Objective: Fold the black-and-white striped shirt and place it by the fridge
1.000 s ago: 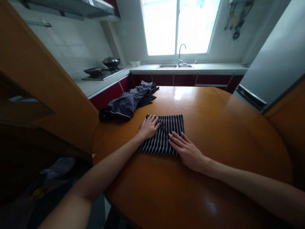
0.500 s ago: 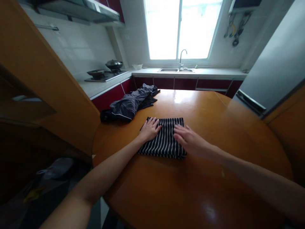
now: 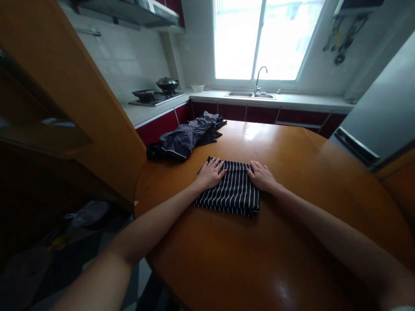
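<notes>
A folded black cloth with white stripes [image 3: 231, 192] lies flat on the round wooden table [image 3: 292, 242]. My left hand [image 3: 210, 172] rests palm down on its far left corner, fingers stretched out. On the far right corner lies my right hand [image 3: 261, 175], also flat with the fingers apart. Neither hand grips the cloth.
A crumpled dark grey garment [image 3: 186, 138] lies on the table's far left edge. A tall wooden panel [image 3: 81, 103] stands at the left. Behind are a counter with a stove [image 3: 155, 96], a sink with a tap [image 3: 256, 91] under a window, and a fridge [image 3: 382, 112] at the right.
My right hand has slid from the cloth's near right part up to its far right corner. My left hand has stayed on the far left corner. The camera has shifted a little.
</notes>
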A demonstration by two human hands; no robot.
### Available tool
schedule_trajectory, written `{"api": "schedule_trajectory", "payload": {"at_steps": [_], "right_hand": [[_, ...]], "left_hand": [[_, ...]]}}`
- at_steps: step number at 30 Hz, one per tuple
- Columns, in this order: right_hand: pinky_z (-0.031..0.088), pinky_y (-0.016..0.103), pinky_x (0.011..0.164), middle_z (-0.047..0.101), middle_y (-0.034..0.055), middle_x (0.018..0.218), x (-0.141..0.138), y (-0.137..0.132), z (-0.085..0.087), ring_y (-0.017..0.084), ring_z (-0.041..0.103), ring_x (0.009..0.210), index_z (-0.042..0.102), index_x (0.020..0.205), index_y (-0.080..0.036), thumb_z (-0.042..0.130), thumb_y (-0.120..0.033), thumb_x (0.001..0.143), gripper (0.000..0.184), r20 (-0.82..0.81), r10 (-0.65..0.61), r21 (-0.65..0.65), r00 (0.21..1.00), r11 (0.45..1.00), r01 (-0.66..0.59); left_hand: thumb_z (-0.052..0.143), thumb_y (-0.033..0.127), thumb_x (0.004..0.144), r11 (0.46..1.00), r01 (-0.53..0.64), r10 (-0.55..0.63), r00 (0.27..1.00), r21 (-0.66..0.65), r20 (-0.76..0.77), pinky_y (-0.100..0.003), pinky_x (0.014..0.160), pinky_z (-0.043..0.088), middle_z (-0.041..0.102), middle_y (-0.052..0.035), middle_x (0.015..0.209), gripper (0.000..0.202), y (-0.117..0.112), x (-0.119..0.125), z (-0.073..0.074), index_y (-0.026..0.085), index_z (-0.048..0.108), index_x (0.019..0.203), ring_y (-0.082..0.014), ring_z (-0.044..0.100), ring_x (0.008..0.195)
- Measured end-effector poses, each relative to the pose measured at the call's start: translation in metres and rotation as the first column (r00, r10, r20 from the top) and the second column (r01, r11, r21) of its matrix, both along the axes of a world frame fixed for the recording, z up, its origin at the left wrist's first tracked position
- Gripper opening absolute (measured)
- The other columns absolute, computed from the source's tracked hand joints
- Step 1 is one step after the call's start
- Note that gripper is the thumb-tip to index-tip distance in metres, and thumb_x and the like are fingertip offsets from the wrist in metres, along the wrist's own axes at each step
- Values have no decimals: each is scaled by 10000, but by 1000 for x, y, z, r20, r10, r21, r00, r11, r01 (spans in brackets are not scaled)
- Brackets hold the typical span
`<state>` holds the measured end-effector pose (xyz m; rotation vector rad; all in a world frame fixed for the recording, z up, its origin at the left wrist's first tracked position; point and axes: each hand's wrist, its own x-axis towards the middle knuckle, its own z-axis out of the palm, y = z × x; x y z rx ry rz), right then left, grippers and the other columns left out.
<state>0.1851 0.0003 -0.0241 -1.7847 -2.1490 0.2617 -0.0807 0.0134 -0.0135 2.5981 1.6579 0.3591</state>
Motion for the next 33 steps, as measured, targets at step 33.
{"api": "schedule_trajectory", "payload": {"at_steps": [33], "right_hand": [[106, 509, 1263, 248, 73, 1644, -11, -146, 24, 234, 134, 1538, 258, 1598, -188, 460, -132, 874, 754, 47, 649, 121, 760, 751, -649]], "left_hand": [[265, 516, 1046, 1000, -15, 16, 993, 14, -115, -513, 1217, 216, 315, -106, 1624, 625, -1, 0, 5, 156, 400, 1539, -307, 227, 1516]]}}
